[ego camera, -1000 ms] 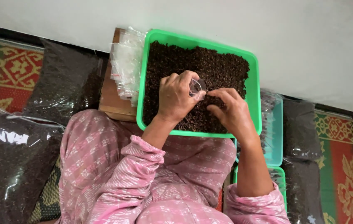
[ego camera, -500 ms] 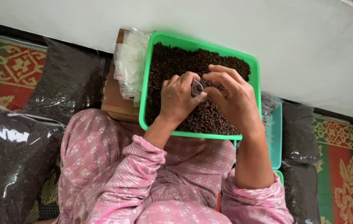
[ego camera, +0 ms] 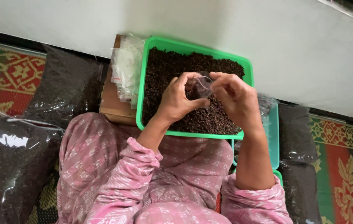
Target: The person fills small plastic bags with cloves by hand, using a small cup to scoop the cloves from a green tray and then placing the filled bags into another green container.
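Seen from above, over a green tray (ego camera: 145,83) heaped with small dark grains (ego camera: 172,66). Taken as the landmark throughout: that tray.

Above the middle of the tray, a small clear bag (ego camera: 202,84), pinched between both hands. Left hand (ego camera: 177,101) curled around the bag's near side, thumb and fingers closed on the plastic, wrist rising from the tray's near edge. Right hand (ego camera: 234,97) gripping the bag's other side, fingertips narrowed onto its top edge, forearm crossing the tray's near right corner. Some dark fill visible inside the bag, though how much cannot be told. Both hands just above the grains; whether knuckles touch the heap cannot be told.

Left of the tray, touching its long side: a stack of empty clear bags (ego camera: 126,72), lying on a brown cardboard box (ego camera: 112,103). Farther left of the tray, large plastic sacks of dark grains (ego camera: 66,89), one more nearer the lap (ego camera: 10,166).

Right of the tray, partly under its corner: a teal tray (ego camera: 273,137), with another green rim showing below it. Beyond that, to the right, another dark sack (ego camera: 295,137).

Behind the tray, a pale wall (ego camera: 226,29). Under everything, a patterned red and green mat (ego camera: 6,70). On the near side of the tray, pink patterned sleeves (ego camera: 139,166) and lap.
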